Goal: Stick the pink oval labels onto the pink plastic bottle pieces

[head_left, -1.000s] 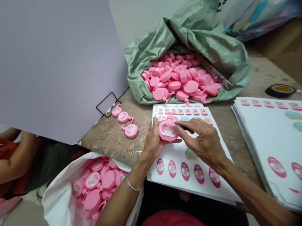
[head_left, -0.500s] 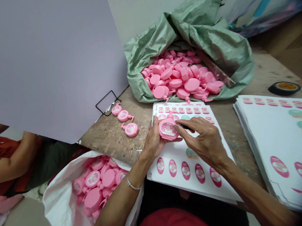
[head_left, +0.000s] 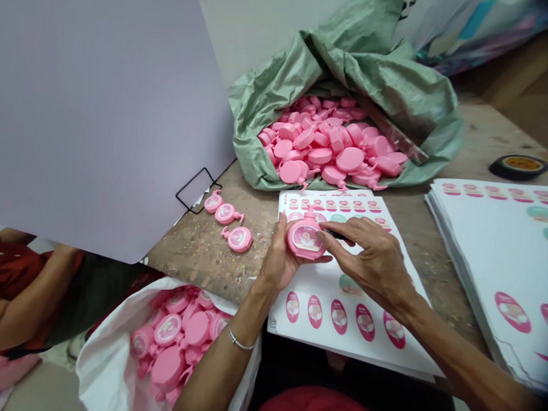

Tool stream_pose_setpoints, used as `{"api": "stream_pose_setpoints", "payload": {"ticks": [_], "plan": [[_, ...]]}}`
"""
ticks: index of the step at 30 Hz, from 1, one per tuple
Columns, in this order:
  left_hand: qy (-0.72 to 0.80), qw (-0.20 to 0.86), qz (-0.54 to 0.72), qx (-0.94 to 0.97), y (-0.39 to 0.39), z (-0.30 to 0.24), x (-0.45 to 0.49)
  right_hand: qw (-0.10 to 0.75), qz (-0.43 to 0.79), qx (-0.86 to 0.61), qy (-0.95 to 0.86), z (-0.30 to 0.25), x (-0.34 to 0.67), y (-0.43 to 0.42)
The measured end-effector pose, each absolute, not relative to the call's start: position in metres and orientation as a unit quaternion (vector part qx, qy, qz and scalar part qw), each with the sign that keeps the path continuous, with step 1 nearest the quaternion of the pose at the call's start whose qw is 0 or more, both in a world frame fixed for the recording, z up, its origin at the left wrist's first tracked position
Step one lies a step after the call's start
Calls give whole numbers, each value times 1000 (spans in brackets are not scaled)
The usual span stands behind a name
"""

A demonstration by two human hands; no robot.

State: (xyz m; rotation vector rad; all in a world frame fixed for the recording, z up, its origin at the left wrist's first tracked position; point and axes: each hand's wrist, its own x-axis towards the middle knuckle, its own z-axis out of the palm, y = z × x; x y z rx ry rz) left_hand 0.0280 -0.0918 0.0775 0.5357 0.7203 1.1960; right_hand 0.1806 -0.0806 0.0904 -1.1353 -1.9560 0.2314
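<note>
Two bare hands meet above a glossy white sheet of pink oval labels (head_left: 315, 346). The left hand (head_left: 278, 254) cradles a flat pink plastic piece shaped like a pump bottle (head_left: 305, 238), which already carries a label. The right hand (head_left: 371, 258) is bent over it, its fingers pinching a thin dark object (head_left: 334, 235) against the piece. Three more labelled pink pieces (head_left: 226, 214) lie in a row on a speckled wooden workbench (head_left: 194, 256). Labelled pieces (head_left: 177, 340) also fill a white plastic sack (head_left: 109, 344) below the bench edge. A much larger heap of pink pieces (head_left: 326, 141), with no labels visible, sits in a crumpled green woven sack (head_left: 397, 83). A thick stack of label sheets (head_left: 480, 257) waits at right. Since the earlier frame, the grip has barely changed; only the view has shifted slightly.
</note>
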Motion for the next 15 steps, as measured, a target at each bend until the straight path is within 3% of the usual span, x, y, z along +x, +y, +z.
{"api": "stream_pose_setpoints", "payload": {"ticks": [7,13,15], "plan": [[325,724,542,275,-97,79,24,416,76,-448,-788,90,180,-80],[327,708,540,316,-103,78,26,320,-68,-523,-787,90,193,-78],[329,712,536,312,-104,79,26,328,-64,-562,-756,91,196,-75]]}}
